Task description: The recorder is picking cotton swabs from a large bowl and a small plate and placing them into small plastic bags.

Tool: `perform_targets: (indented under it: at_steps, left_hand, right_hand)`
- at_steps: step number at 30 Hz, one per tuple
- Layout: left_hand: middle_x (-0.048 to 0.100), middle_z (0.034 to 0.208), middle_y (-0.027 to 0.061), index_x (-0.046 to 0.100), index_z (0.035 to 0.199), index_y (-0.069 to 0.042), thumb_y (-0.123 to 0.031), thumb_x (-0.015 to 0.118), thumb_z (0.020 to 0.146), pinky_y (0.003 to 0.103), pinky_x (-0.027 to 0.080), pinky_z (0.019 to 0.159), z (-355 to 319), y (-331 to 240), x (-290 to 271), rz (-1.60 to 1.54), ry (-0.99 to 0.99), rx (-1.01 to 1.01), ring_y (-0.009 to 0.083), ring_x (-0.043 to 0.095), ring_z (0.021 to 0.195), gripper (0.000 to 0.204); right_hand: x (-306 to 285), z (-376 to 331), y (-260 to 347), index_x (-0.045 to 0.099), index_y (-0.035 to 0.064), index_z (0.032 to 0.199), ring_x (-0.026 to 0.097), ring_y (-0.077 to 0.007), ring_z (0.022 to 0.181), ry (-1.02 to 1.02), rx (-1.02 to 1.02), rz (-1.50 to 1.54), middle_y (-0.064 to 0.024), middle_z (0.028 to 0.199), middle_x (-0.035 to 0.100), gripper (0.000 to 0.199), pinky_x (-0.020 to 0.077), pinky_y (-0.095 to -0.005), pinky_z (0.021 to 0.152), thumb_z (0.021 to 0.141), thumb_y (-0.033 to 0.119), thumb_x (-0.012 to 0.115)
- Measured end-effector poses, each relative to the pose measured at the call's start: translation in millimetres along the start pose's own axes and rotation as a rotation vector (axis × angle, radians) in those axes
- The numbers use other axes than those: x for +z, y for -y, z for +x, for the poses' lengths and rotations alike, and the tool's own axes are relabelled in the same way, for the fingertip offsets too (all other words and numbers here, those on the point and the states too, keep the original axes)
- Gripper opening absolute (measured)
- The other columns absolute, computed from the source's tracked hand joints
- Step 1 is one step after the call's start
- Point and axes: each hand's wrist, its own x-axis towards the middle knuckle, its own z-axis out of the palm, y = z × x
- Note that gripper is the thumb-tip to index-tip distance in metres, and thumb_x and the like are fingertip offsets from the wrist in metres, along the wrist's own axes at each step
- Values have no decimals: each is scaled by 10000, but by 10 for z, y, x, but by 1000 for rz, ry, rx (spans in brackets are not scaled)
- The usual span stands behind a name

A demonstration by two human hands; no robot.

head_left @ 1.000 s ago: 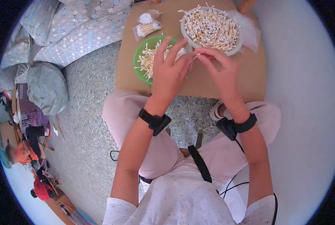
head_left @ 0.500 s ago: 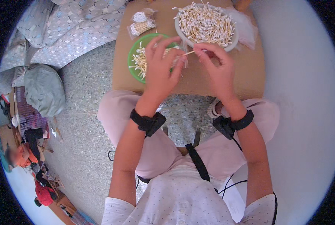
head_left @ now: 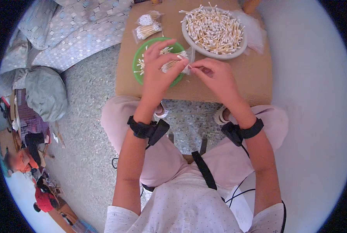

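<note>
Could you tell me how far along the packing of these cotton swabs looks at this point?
Done: two filled small clear bags lie at the far side of the brown table. In hand: the left hand holds a bundle of swabs at a clear bag that the right hand pinches. Left: a heaped white bowl of swabs and more on the green plate.

Two small clear packets of cotton swabs (head_left: 147, 25) lie at the table's far left, one behind the other.

My left hand (head_left: 158, 73) and right hand (head_left: 216, 77) pinch a small clear bag (head_left: 177, 64) of cotton swabs above the green plate (head_left: 136, 64).
</note>
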Motion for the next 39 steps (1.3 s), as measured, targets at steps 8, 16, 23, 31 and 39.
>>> perform_targets:
  at_steps: [8,16,23,31,39]
  left_hand:
    - [608,1224,59,737,864,-112,-187,724,797,408,317,1057,-6,-21,21,-202,36,-76,278,455,1208,101]
    - [626,1198,52,731,879,-107,-178,706,815,401,342,1036,-25,-37,33,-199,39,-74,269,486,1177,99]
    - [617,1210,47,733,856,-109,-170,743,772,398,351,1022,-15,-45,53,-230,17,-81,272,479,1173,105]
    - [534,1337,134,520,1339,-149,-207,767,757,456,318,1093,26,-82,115,32,133,106,358,406,1305,635]
    - [535,1340,161,480,1390,-148,-150,747,786,411,363,1080,-85,14,178,4,217,48,336,479,1269,660]
  right_hand:
    - [49,26,0,665,32,950,609,-95,733,-163,206,639,-24,847,670,132,494,-258,680,890,150,664]
    - [34,-26,35,649,8,980,619,-94,768,-204,118,372,-33,924,676,154,498,-241,703,909,145,651]
    - [1,-11,61,666,3,1062,641,-110,821,-160,142,684,-40,987,688,182,506,-253,776,947,122,592]
    - [-84,56,-9,667,2,1080,634,-112,847,-341,108,483,-55,1026,689,196,501,-255,783,947,121,588]
    - [-28,94,-1,635,39,1113,615,-91,786,-421,116,478,-38,946,686,218,483,-230,675,898,77,646]
